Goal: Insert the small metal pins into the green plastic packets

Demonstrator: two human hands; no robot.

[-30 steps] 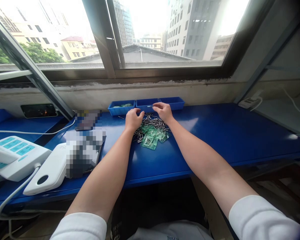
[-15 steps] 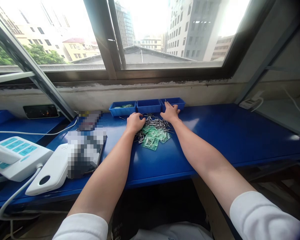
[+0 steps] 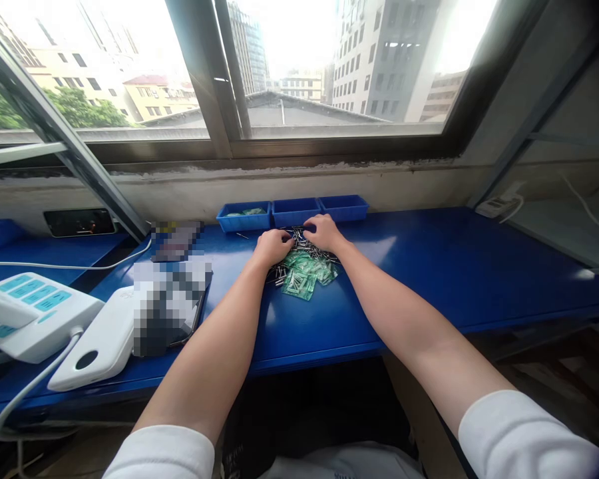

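Note:
A heap of thin silver metal pins that look like blind rivets [image 3: 321,251] lies on the blue table, with several green-tinted clear plastic packets [image 3: 299,283] on its near side. At the heap's left edge my left hand [image 3: 273,247] rests with curled fingers; whatever is in its fingertips is hidden. My right hand [image 3: 325,234] is over the back right of the heap, fingers bent and a little apart, with no held piece visible. Just behind the hands stand a left blue bin [image 3: 244,221] containing green packets, a middle blue bin [image 3: 295,207] and a right blue bin [image 3: 344,208].
One loose pin [image 3: 242,235] lies before the left bin. To the left are a white power bank [image 3: 97,339], a white power strip [image 3: 42,309], a propped phone [image 3: 80,223] and blurred items. A metal shelf post [image 3: 87,169] rises there. The window wall backs the table [image 3: 429,266].
My right hand has moved from the right bin, where a thin pin showed at its fingertips, left and down to the heap. My left hand stays almost in place.

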